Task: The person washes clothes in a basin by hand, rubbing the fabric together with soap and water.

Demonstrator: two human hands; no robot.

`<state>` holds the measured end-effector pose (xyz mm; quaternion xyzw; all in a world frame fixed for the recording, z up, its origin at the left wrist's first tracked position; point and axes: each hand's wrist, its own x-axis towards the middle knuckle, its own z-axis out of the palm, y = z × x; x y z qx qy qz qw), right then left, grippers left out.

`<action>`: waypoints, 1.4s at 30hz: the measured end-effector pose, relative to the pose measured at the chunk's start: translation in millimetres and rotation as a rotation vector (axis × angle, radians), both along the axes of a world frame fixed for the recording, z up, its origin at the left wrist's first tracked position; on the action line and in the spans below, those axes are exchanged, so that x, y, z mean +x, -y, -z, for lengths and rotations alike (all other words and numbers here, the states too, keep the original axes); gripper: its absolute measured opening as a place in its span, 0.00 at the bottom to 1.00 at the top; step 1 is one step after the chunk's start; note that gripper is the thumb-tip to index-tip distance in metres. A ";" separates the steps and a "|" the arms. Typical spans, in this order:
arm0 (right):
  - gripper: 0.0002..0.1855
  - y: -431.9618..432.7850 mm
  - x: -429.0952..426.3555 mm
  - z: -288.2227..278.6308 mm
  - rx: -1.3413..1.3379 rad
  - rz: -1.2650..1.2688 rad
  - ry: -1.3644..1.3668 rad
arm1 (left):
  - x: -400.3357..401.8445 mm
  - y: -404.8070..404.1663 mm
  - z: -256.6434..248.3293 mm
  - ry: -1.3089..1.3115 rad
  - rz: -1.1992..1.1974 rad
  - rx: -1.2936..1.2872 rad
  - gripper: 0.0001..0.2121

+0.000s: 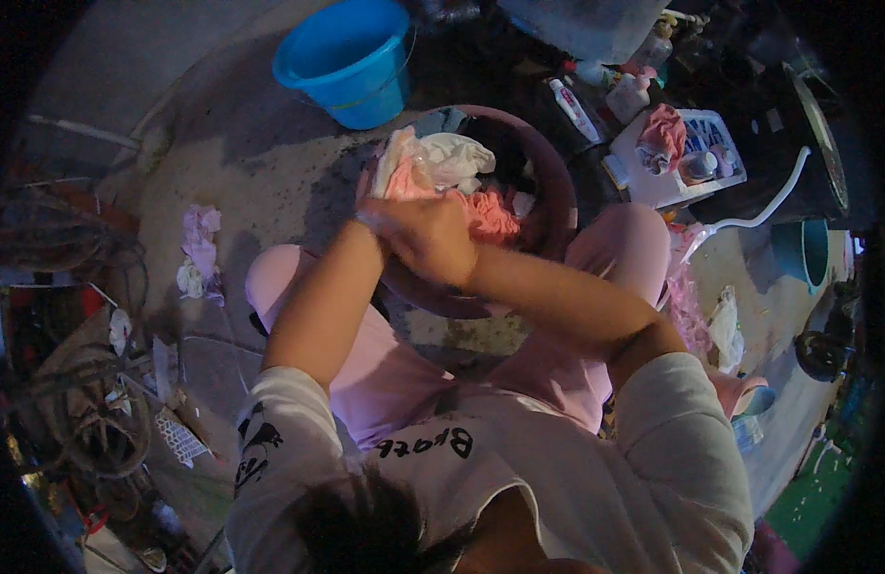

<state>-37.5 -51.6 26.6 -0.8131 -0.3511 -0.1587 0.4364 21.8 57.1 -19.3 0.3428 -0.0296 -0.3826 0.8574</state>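
Note:
A coral-pink cloth with a white edge (403,176) is bunched at my two hands, over the near left rim of a reddish-brown basin (568,194). My right hand (436,240) is closed in a fist on the cloth, slightly blurred. Close against it, my left hand (378,214) grips the same cloth, its fingers largely hidden. Inside the basin lie a white cloth (456,158), more coral fabric (494,215) and, at the far rim, a grey-blue cloth (442,122). The basin stands between my knees.
A blue bucket (363,79) stands beyond the basin. To the right are a white plastic basket (647,183) holding bottles and a pink cloth, a white tube (575,111), a white hose (765,212) and a teal bucket (801,251). Lilac cloth (200,240) lies on the floor at left.

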 end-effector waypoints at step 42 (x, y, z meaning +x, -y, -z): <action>0.11 -3.2 20.6 -6.5 0.271 0.188 -0.342 | -6.2 3.0 31.1 0.306 -0.193 0.299 0.21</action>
